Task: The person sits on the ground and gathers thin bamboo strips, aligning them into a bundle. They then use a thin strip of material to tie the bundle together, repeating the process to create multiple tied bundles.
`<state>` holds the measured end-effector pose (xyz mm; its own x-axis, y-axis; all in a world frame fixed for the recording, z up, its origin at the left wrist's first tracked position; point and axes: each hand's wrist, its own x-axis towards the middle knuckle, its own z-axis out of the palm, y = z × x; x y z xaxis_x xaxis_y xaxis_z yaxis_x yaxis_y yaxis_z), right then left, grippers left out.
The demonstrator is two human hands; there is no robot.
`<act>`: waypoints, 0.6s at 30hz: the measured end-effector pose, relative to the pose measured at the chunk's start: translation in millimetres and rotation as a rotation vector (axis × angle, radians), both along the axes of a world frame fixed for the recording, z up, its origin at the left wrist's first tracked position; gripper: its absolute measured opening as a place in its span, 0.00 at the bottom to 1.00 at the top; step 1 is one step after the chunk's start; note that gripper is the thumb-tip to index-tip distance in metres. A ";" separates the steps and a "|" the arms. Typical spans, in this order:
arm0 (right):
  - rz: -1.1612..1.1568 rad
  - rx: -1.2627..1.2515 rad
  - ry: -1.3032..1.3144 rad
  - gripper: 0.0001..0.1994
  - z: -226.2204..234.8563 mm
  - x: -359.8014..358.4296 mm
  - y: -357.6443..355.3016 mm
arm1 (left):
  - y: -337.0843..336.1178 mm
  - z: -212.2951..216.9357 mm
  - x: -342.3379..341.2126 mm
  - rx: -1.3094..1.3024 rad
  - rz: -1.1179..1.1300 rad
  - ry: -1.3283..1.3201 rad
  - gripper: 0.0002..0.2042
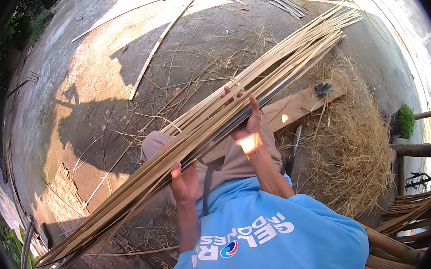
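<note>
- Across the lap [231,161], the strip bundle [203,127] slants lower left to upper right.
- Left hand [185,183] cups it lower, fingers hidden.
- Right hand [248,128] curls around it farther up.

Head-worn fisheye — faces down; strip bundle [195,137] close; ground [94,116] farther

Two hands [186,184] [248,129], one held bundle [128,196], one plank [300,106], one knife [293,150].

Outdoor work yard, sunlit bare ground [100,47], heaped shavings [348,166], long split strips [211,121]
</note>
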<state>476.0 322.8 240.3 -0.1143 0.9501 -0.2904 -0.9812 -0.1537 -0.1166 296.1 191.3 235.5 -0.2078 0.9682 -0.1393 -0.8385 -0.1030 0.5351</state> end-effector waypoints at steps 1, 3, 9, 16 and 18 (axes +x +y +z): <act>-0.043 0.022 -0.036 0.16 -3.4 0.1 2.1 | 2.9 4.3 -2.4 0.024 -0.029 0.048 0.35; 0.043 -0.003 0.108 0.17 -7.2 5.6 3.9 | 4.3 0.4 -7.1 -0.003 -0.026 0.122 0.43; 0.038 0.058 0.230 0.07 -10.8 0.0 10.0 | -46.4 2.3 -93.2 0.170 -0.261 0.135 0.71; 0.048 -0.023 0.114 0.07 -17.9 -11.4 0.4 | -144.2 6.1 -267.5 0.458 0.512 -0.024 0.53; 0.051 -0.093 0.025 0.10 -3.7 -16.6 -7.6 | -126.0 13.5 -278.8 0.350 0.615 0.111 0.46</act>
<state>459.3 315.2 236.6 -0.1704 0.9119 -0.3733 -0.9742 -0.2128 -0.0752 17.3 65.2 249.0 -0.7255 0.6547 0.2120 -0.5156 -0.7212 0.4627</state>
